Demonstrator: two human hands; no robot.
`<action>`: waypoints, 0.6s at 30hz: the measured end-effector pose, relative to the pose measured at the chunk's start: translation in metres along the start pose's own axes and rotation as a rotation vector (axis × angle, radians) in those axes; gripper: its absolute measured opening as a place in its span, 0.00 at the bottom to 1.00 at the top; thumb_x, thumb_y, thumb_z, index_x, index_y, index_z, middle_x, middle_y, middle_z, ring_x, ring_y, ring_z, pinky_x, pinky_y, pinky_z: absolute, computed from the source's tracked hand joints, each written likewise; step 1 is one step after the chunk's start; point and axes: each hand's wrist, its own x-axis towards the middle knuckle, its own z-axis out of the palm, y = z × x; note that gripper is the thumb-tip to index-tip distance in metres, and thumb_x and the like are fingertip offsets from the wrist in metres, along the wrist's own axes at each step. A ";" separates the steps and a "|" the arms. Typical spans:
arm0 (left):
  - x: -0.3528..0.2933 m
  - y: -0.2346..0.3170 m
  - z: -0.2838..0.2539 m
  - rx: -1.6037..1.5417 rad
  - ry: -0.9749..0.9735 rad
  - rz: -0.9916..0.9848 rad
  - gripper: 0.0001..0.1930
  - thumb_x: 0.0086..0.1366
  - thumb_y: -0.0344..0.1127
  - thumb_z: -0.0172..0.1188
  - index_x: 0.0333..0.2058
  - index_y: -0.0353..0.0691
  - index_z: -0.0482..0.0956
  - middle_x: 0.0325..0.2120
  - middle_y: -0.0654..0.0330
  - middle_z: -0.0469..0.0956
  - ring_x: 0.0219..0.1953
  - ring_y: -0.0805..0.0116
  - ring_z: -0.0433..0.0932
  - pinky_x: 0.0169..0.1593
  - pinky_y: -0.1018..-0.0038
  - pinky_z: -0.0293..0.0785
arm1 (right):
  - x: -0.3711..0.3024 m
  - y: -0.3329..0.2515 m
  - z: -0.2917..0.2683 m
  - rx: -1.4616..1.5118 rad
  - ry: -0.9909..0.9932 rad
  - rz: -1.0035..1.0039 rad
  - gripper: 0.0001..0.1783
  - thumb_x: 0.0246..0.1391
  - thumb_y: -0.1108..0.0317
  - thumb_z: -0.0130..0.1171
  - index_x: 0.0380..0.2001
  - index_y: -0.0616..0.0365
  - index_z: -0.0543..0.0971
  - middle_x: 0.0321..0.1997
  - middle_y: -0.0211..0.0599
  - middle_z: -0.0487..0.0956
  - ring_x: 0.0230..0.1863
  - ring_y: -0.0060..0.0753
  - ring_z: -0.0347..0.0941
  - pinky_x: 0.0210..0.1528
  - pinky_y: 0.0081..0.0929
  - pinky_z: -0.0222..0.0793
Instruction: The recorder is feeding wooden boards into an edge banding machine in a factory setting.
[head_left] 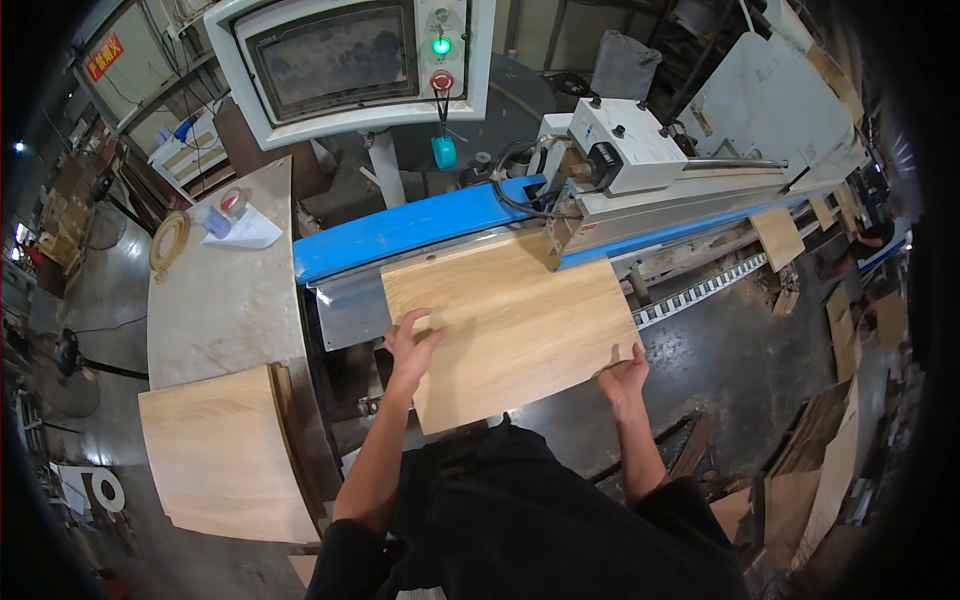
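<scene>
A light wood-grain panel [510, 325] lies flat in front of me, its far edge against the machine's blue guide. My right hand [625, 378] grips its near right corner, some of the fingers hidden beneath. Over the panel's left edge is my left hand [412, 348], with thumb and fingers curved and apart; whether the fingertips press on the surface I cannot tell. The panel reaches under the front end of the machine's beam [680, 215], beside a long blue rail [420, 232].
On the left, a worktable [225, 320] bears a stack of similar panels [225, 450], tape rolls [233, 203] and paper. A control screen [335, 60] stands ahead. A slatted conveyor track [700, 290] runs off right, with another panel [777, 238] farther along. Board offcuts [800, 500] lean at lower right.
</scene>
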 end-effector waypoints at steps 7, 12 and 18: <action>-0.006 0.016 -0.055 -0.617 -0.303 -0.003 0.40 0.69 0.37 0.64 0.75 0.45 0.53 0.71 0.46 0.58 0.74 0.52 0.54 0.74 0.59 0.49 | 0.014 -0.042 -0.049 -0.126 0.066 -0.084 0.27 0.73 0.51 0.45 0.68 0.50 0.67 0.69 0.32 0.68 0.67 0.35 0.63 0.75 0.45 0.52; -0.054 -0.036 -0.221 -0.454 -0.023 0.424 0.32 0.68 0.31 0.63 0.69 0.37 0.65 0.69 0.51 0.66 0.74 0.61 0.56 0.75 0.65 0.48 | -0.100 0.066 -0.004 -0.391 0.000 0.170 0.32 0.70 0.50 0.49 0.69 0.56 0.66 0.69 0.39 0.67 0.71 0.40 0.62 0.73 0.44 0.58; -0.131 -0.258 -0.413 0.391 0.756 -0.045 0.33 0.70 0.46 0.62 0.68 0.37 0.67 0.73 0.42 0.58 0.76 0.48 0.53 0.76 0.59 0.48 | -0.195 0.242 0.089 -0.492 -0.603 0.654 0.35 0.69 0.57 0.51 0.72 0.64 0.62 0.75 0.50 0.64 0.75 0.48 0.60 0.75 0.49 0.59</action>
